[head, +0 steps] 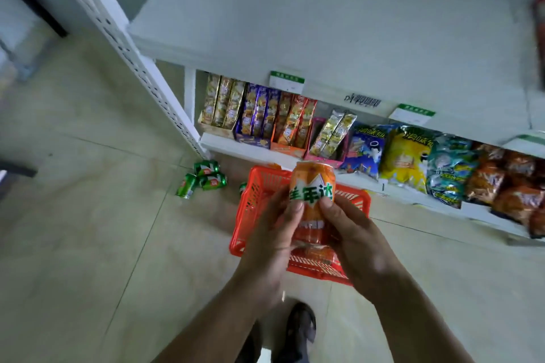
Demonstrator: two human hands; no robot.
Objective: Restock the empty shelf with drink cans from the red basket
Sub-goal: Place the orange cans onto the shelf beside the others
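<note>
An orange drink can (312, 186) with green and white lettering is held upright above the red basket (256, 194), which stands on the floor below the shelves. My left hand (274, 233) grips the can's left side and my right hand (351, 233) grips its right side, both thumbs on the front. Another orange can (314, 253) lies in the basket, partly hidden by my hands. The bare white shelf (324, 23) spreads above, in front of me.
Several green cans (203, 178) lie on the tiled floor left of the basket. The lower shelf holds snack boxes (256, 115) and chip bags (442, 168). A white perforated upright (124, 38) runs along the shelf's left edge. My shoe (300, 330) stands behind the basket.
</note>
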